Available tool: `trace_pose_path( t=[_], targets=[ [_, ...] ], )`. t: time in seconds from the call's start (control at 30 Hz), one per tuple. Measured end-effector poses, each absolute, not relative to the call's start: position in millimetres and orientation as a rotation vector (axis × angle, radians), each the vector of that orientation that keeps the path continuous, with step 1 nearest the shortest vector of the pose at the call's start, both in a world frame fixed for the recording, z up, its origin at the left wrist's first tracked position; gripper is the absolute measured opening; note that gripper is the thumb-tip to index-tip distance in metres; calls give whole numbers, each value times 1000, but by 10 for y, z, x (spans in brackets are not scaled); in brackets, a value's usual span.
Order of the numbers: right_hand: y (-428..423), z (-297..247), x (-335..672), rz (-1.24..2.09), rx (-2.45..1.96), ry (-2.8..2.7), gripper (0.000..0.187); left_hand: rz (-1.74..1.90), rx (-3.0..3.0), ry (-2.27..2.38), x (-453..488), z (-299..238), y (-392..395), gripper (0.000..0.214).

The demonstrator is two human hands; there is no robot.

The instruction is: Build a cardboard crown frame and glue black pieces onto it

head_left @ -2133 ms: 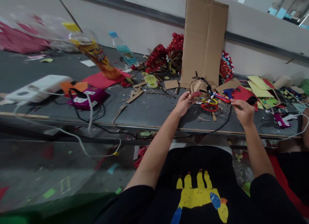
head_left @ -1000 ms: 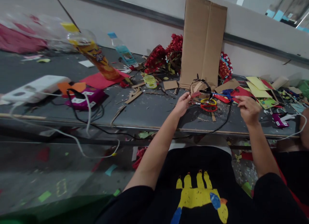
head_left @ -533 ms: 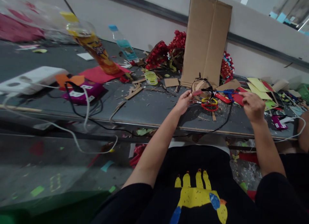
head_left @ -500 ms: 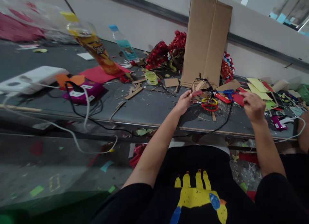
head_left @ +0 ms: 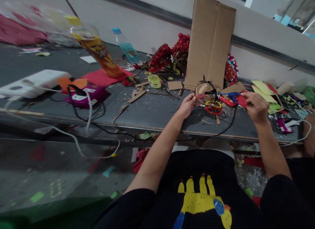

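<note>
The tall cardboard sheet (head_left: 210,41) and the cardboard ring (head_left: 202,87) are matt brown, the scissor handles (head_left: 213,111) glossy red and yellow plastic, the table (head_left: 157,112) dull scuffed grey, the power strip (head_left: 31,83) at left smooth white plastic, the far bottle (head_left: 126,50) clear plastic.

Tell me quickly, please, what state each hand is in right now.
Left hand: grip closed on a red piece by the cardboard ring.
Right hand: curled; whether it holds anything cannot be told.
</note>
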State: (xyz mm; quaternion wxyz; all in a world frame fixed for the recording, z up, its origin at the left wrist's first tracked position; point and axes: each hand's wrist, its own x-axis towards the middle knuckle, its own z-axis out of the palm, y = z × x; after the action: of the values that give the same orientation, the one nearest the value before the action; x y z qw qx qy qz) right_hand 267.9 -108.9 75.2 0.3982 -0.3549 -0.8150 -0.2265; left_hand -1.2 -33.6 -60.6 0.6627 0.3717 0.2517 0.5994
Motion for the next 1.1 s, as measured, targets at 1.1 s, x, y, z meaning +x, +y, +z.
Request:
trace_pose_path(
  t=[1.1],
  targets=[
    [-1067,799,2594,-556,-945,-1987,23,1353,899,564,-14,-559,-391,30]
  ],
)
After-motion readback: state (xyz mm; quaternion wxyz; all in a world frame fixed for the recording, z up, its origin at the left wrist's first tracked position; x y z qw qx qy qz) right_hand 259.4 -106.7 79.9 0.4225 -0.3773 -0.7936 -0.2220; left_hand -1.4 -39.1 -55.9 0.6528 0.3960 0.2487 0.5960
